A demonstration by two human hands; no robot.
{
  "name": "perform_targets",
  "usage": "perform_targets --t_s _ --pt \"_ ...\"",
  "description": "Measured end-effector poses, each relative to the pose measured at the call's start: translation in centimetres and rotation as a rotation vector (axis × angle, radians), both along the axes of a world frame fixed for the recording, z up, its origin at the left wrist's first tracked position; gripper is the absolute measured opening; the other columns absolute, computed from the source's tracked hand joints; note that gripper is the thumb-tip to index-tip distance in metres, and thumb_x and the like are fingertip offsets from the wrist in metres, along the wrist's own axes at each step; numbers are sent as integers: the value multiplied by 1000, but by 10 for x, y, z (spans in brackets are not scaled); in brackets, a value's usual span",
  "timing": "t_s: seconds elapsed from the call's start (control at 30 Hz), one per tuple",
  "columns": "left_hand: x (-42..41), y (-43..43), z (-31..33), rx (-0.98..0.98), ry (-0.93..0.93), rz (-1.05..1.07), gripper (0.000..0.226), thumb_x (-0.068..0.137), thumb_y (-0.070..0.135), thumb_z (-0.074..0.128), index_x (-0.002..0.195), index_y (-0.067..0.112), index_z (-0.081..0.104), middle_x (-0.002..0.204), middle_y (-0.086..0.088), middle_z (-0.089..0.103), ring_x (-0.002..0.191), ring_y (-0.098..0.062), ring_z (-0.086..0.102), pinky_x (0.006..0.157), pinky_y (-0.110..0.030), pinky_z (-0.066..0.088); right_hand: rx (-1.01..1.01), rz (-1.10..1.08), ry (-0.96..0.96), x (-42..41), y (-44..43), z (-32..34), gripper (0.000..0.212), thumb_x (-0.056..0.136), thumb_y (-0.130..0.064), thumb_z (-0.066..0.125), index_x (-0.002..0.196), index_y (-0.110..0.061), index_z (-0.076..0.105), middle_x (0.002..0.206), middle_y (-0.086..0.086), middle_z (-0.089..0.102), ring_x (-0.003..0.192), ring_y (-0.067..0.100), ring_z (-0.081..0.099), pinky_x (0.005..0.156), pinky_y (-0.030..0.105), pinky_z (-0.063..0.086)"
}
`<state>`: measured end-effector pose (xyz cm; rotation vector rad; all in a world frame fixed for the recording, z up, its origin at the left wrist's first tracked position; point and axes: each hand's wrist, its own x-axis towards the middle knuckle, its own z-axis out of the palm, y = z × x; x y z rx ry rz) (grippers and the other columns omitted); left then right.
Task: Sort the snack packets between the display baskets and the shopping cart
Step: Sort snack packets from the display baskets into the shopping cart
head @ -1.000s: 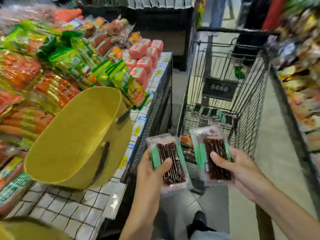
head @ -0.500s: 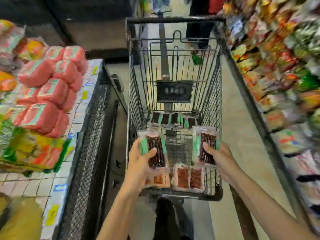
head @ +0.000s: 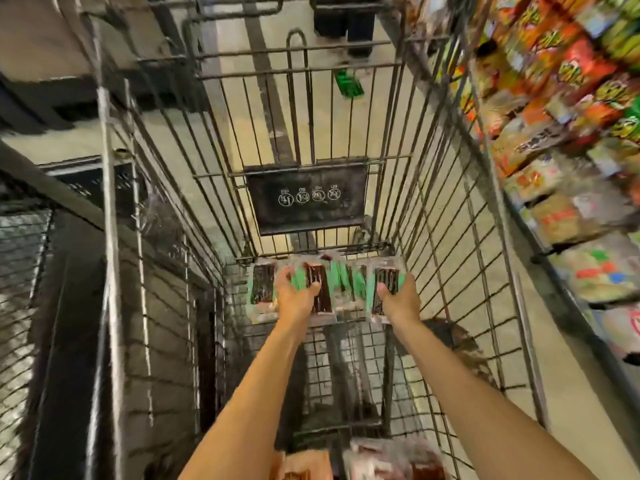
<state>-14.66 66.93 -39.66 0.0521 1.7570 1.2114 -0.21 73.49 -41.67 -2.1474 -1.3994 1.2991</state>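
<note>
Left packet (head: pixel 319 299); right packet (head: pixel 390 277); lengthwise along cart (head: pixel 306 216).

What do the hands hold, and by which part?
Left hand grips the left packet, right hand the right packet, each by its near end, thumb on top.

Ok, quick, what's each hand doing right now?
Left hand: grips one green-striped snack packet, thumb on top.
Right hand: grips a second green-striped snack packet, thumb on top.
</note>
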Motion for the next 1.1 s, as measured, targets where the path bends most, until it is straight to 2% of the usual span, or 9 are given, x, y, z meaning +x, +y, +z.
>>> perform_targets --t_s 0.07,0.23,0.27,0.33,0.37,0.5,0.63,0.93,1.1 --pt "-2 26 -34 11 77 -43 65 89 -3 60 144 12 29 142 -16 43 122 -28 50 95 -19 44 15 24 -56 -11 19 -29 55 95 -24 57 141 -6 32 140 19 47 125 35 48 98 40 41" --pt "4 56 -86 -21 322 -237 64 92 10 60 148 13 30 137 -15 47 114 -22 52 90 -20 39 104 227 -183 -27 42 -81 53 96 -23 54 141 -3 34 137 20 47 125 33 46 100 34 36" --pt "6 57 -88 -70 390 -294 63 94 31 56 149 14 30 137 -16 44 116 -24 50 91 -22 36 102 275 -257 -27 42 -88 52 97 -23 52 142 -3 32 140 19 43 128 31 41 102 31 29" --pt "10 53 -95 -75 517 -374 116 67 91 20 144 6 34 131 -18 37 119 -23 43 92 -24 31 97 284 -363 -25 42 -99 52 98 -23 49 143 -5 30 144 18 35 133 28 32 99 25 18" --pt "9 52 -97 -71 535 -414 136 51 98 4 139 0 38 128 -20 37 117 -23 40 91 -25 30 96 266 -383 -24 41 -102 52 98 -23 48 144 -6 29 145 17 34 134 27 30 99 26 16" --pt "9 56 -102 -225 513 -527 69 96 45 45 145 1 25 145 -22 26 134 -33 27 108 -32 23 121 263 -334 -25 35 -106 53 98 -18 46 145 -6 25 144 18 33 133 30 29 104 34 25" --pt "8 52 -103 -331 532 -587 70 100 39 40 152 4 10 153 -22 11 142 -38 13 116 -49 18 53 312 -327 -18 36 -105 56 102 -26 35 150 -6 14 153 16 21 138 32 23 110 40 24" --pt "6 23 -67 -292 458 -459 59 98 24 50 149 7 25 154 -11 17 141 -25 24 115 -37 18 139 243 -108 2 -4 -57 44 100 -15 40 142 -4 35 144 15 38 135 27 34 110 45 34" --pt "7 -36 -6 -178 628 -511 39 99 17 48 135 3 47 135 -17 49 123 -28 47 102 -34 39 144 269 55 16 -53 17 38 101 -16 41 138 -11 45 140 6 46 130 21 42 110 35 33"
